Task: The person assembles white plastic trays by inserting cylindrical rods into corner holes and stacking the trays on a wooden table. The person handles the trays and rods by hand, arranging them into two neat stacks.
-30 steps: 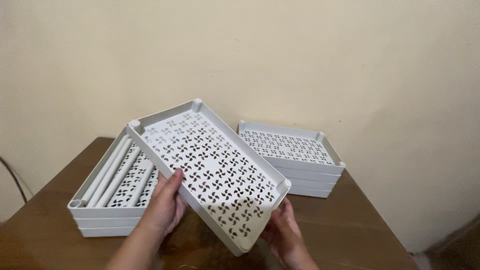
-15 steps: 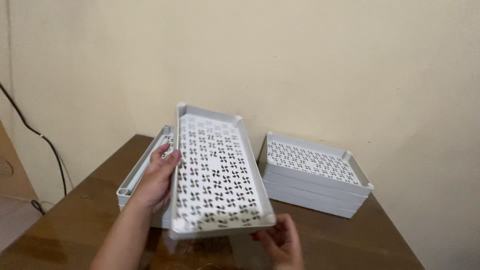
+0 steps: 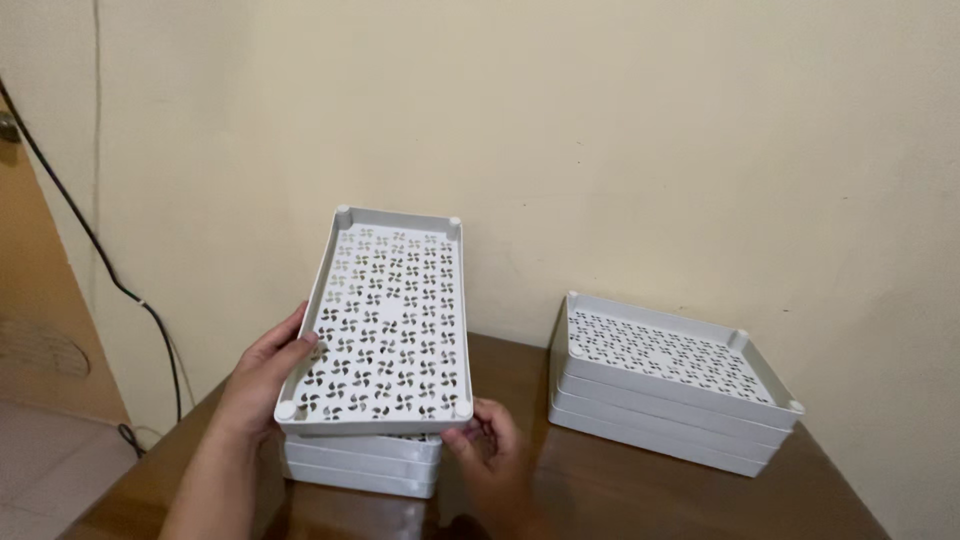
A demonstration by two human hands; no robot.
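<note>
A white plastic tray (image 3: 385,320) with pinwheel-shaped holes and round corner sockets is held up, tilted toward me, above a stack of like trays (image 3: 362,462) on the wooden table (image 3: 620,495). My left hand (image 3: 262,375) grips its left long edge near the front corner. My right hand (image 3: 487,440) holds its front right corner from below. The stack under it is mostly hidden by the held tray.
A second stack of white perforated trays (image 3: 672,385) sits on the table to the right, near the cream wall. A black cable (image 3: 90,240) runs down the wall at left. Tiled floor (image 3: 45,450) shows beyond the table's left edge.
The held tray has swung round so its long axis points away from me and now sits over the left stack. The view has shifted left.
</note>
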